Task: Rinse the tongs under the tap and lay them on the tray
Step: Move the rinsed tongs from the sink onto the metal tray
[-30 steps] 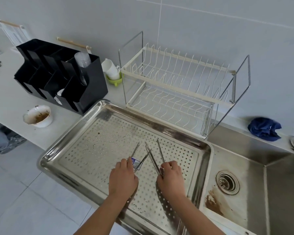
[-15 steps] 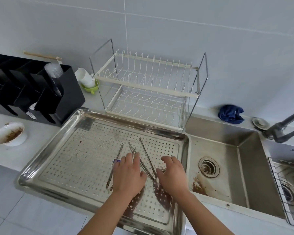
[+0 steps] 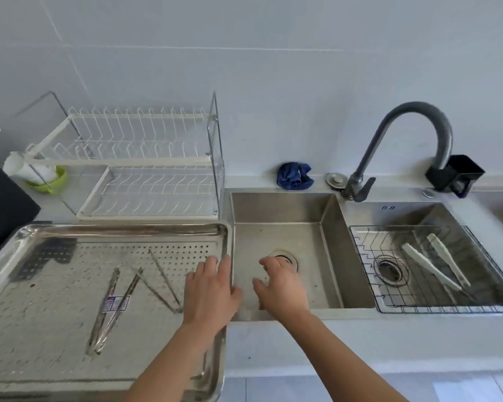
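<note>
Left hand point(image 3: 208, 291) empty; tongs point(image 3: 114, 303) near it, on tray point(image 3: 41, 338)

Left hand point(image 3: 208, 291), bare, right hand point(image 3: 282, 288), likewise bare, wrist and forearm behind each hand uncovered as far as the lower frame edge, both forearms slender, fingernails too blurred to describe

Two metal tongs point(image 3: 111, 309), two white tongs point(image 3: 431, 268), two sink basins point(image 3: 285, 208), two hands point(image 3: 209, 291), one tray point(image 3: 119, 229), one tap point(image 3: 413, 107).
</note>
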`<action>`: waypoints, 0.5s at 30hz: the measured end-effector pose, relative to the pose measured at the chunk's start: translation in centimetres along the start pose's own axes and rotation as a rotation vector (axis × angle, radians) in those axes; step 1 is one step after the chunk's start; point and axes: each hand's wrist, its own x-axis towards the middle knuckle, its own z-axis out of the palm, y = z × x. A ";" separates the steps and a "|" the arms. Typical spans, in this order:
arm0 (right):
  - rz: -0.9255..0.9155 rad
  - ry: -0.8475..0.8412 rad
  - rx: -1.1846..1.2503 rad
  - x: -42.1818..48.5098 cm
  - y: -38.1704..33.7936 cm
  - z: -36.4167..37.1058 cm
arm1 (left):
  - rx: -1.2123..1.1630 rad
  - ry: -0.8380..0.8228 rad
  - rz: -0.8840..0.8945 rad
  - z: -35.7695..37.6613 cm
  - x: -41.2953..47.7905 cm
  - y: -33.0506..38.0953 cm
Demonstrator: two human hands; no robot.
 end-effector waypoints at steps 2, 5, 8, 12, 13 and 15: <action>0.010 0.006 -0.019 -0.3 2.9 -2.1 | 0.002 0.007 0.013 0.0 0.2 3.6; 0.012 0.004 -0.044 -0.9 7.5 -5.6 | -0.014 0.013 0.025 0.4 0.4 9.3; 0.033 0.009 -0.047 -1.2 11.9 -9.2 | -0.032 0.018 0.062 1.0 0.8 14.7; 0.107 0.026 -0.062 -1.1 17.0 -13.6 | -0.071 -0.026 0.104 2.2 1.7 20.9; 0.131 0.039 -0.065 -1.0 18.3 -14.5 | -0.071 -0.038 0.124 2.4 2.0 22.2; 0.172 0.065 -0.059 -0.9 20.5 -16.0 | -0.053 -0.047 0.165 2.9 2.7 24.4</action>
